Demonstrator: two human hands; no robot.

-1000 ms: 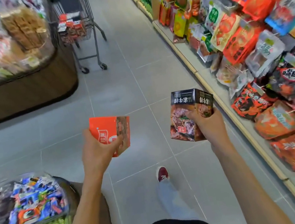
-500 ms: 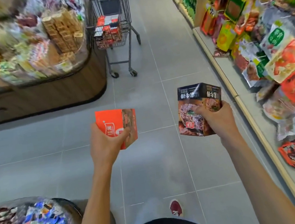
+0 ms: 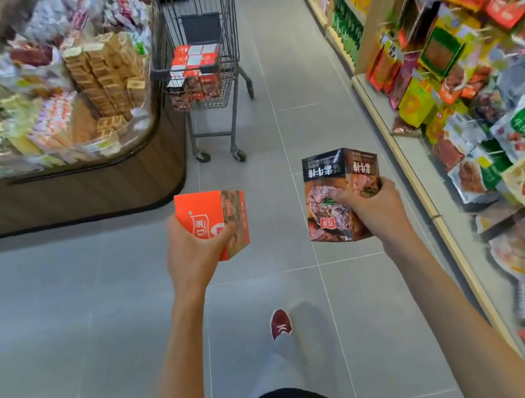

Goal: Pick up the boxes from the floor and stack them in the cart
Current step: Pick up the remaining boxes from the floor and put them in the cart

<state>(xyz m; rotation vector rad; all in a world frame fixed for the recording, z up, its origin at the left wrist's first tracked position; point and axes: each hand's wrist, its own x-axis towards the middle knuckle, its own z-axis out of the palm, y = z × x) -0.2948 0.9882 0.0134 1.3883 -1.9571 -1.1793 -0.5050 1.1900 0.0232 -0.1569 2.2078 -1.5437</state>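
Observation:
My left hand (image 3: 194, 255) grips an orange box (image 3: 215, 217) from below, held out over the grey floor. My right hand (image 3: 370, 208) holds a dark box with a meat picture (image 3: 335, 186), fingers curled round its lower front. Straight ahead up the aisle stands a grey wire shopping cart (image 3: 226, 31). Inside it lie several red and white boxes (image 3: 194, 67), stacked toward its near side. Both held boxes are well short of the cart.
A curved wooden display island (image 3: 72, 192) heaped with snack packs fills the left. Shelves (image 3: 393, 138) hung with bright packets line the right. The tiled aisle runs between them toward the cart. My red shoe (image 3: 280, 324) steps forward below.
I have walked up the aisle with both boxes; the cart and the display island are nearer and larger. The bin of sweets at lower left has dropped out of view.

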